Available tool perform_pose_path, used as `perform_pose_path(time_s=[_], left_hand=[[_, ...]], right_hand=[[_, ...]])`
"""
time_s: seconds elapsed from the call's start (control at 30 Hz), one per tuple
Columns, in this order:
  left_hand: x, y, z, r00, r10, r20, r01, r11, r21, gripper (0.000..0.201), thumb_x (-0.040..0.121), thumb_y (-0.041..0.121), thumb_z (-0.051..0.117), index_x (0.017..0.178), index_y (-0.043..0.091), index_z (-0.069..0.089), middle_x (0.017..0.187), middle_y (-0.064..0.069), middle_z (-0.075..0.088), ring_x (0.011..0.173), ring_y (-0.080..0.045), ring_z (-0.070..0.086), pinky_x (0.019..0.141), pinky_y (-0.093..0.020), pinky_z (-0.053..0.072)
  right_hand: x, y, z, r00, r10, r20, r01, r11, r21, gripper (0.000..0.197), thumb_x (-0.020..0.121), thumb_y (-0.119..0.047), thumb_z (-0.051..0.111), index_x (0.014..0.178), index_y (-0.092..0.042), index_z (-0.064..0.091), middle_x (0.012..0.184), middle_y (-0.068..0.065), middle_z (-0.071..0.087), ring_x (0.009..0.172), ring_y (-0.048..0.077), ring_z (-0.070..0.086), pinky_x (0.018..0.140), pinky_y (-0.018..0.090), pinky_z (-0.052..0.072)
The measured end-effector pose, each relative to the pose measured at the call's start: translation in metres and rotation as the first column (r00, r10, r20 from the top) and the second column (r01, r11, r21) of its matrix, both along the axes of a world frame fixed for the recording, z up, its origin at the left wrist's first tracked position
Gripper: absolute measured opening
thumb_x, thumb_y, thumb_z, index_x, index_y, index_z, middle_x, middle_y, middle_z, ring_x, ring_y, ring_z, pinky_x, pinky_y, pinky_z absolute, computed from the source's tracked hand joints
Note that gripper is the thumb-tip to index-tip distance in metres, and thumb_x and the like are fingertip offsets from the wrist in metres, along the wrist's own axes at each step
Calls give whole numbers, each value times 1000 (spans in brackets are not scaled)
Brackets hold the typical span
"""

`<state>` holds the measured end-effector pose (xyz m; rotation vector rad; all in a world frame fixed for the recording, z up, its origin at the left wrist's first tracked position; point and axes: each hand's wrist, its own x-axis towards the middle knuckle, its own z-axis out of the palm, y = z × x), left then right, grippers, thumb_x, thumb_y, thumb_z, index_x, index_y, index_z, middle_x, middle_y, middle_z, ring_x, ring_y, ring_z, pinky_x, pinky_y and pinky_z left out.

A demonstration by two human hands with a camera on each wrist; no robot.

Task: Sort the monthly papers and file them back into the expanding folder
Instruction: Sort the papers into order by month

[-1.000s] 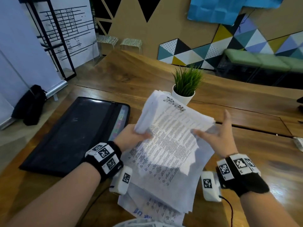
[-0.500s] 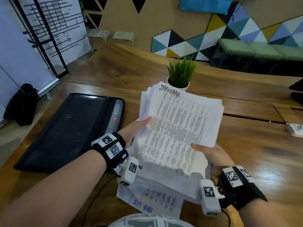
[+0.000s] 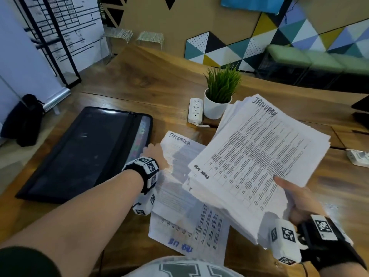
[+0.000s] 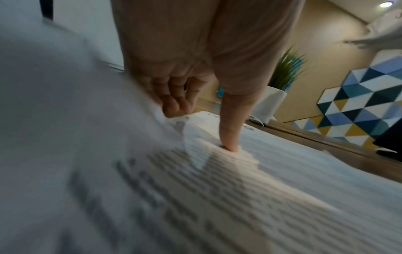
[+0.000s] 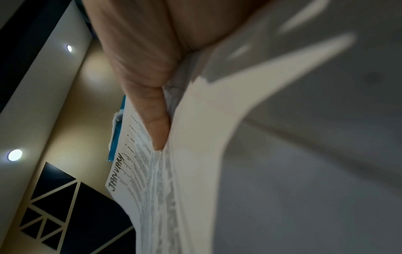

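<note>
stack of papers (image 3: 257,156), top sheet headed january, held off the table by right hand (image 3: 297,204) alone: thumb on top near the lower corner, fingers hidden beneath, a clamp on that one corner. judged fairly heavy for a one-corner hold; soft, sheets fanned and misaligned at the edges, far end likely to droop and loose sheets to slide out. better hold judged to be mid-edge with a palm under the middle.

expanding folder (image 3: 85,152), black, lying flat on the table to the outside of left hand (image 3: 154,154), its coloured tabs just beside the fingers. looks stiff enough to stay put while sheets go in.

december sheet (image 3: 177,176) flat under left hand; left wrist view shows the thumb pressing down on it with the fingers curled at its edge, which lifts slightly. single sheet, light, floppy, slides easily on wood. another sheet (image 3: 191,234) with blue lettering lies under it, nearer the body.

wooden table (image 3: 139,80), smooth, glossy. potted plant (image 3: 219,94) and power strip (image 3: 195,110) beyond both grips. patterned wall panels behind.
</note>
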<state>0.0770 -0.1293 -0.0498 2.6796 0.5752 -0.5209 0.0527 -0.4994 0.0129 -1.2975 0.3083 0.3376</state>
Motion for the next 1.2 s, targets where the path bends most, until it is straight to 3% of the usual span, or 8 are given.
perform_pose_path(time_s=[0.2, 0.27, 0.33, 0.4, 0.57, 0.9, 1.03, 1.2], left_hand=[[-30, -13, -8, 996, -84, 41, 88, 988, -130, 46, 79, 29, 71, 118, 12, 55, 121, -11, 48, 109, -30, 52, 94, -40, 46], [-41, -12, -7, 991, 30, 127, 0, 973, -230, 28, 90, 27, 57, 109, 7, 62, 113, -12, 58, 103, -30, 57, 88, -36, 48], [-52, -15, -1, 990, 89, 113, -54, 957, -286, 33, 97, 31, 45, 103, 3, 59, 102, -12, 61, 98, -30, 59, 76, -31, 43], [-61, -20, 0, 995, 95, 28, -80, 939, -336, 39, 98, 36, 41, 107, 1, 56, 103, -14, 59, 97, -30, 58, 69, -28, 35], [-74, -37, 1, 988, 113, -102, -145, 900, -410, 46, 97, 38, 45, 123, 0, 50, 110, -11, 58, 100, -23, 57, 66, -26, 36], [-79, -49, -9, 980, 199, -10, -168, 800, -576, 22, 85, 15, 63, 104, 5, 66, 107, -6, 69, 98, -21, 64, 89, -37, 53], [-74, -39, 1, 978, 208, -4, -140, 642, -754, 32, 86, 12, 63, 118, 7, 63, 116, -7, 67, 108, -24, 62, 99, -44, 47], [-65, -20, 38, 913, 382, 140, -45, 436, -899, 43, 82, 2, 68, 122, 12, 55, 117, -11, 66, 105, -28, 65, 92, -52, 51]], right_hand=[[-15, 29, -16, 966, 179, -186, -192, 980, -55, 37, 72, -2, 70, 108, -7, 62, 101, 14, 71, 91, 33, 68, 76, 47, 55], [-20, 35, -33, 921, 253, -295, -308, 938, -158, 56, 59, -13, 84, 109, -1, 64, 103, 19, 69, 91, 32, 68, 86, 45, 52], [-23, 41, -46, 907, 229, -353, -354, 869, -345, 54, 56, -22, 88, 99, 3, 68, 94, 18, 70, 79, 25, 70, 77, 33, 55], [-23, 40, -61, 907, 195, -373, -373, 783, -497, 67, 43, -32, 91, 94, 5, 69, 90, 16, 71, 78, 27, 69, 76, 38, 55], [-34, 63, -61, 913, 218, -344, -384, 741, -551, 28, 74, -6, 74, 99, 3, 64, 92, 17, 70, 82, 30, 68, 72, 39, 56], [-16, 82, -56, 940, 220, -259, -326, 800, -504, 51, 68, 1, 76, 107, -3, 43, 103, 11, 58, 95, 29, 59, 77, 39, 51], [-1, 83, -39, 926, 283, -248, -370, 805, -464, 28, 70, -5, 75, 95, -5, 62, 102, 13, 68, 93, 28, 64, 87, 42, 49], [19, 86, 4, 945, 328, -2, -316, 908, -273, 57, 61, 3, 73, 115, -8, 58, 105, 11, 70, 99, 32, 65, 96, 55, 43]])
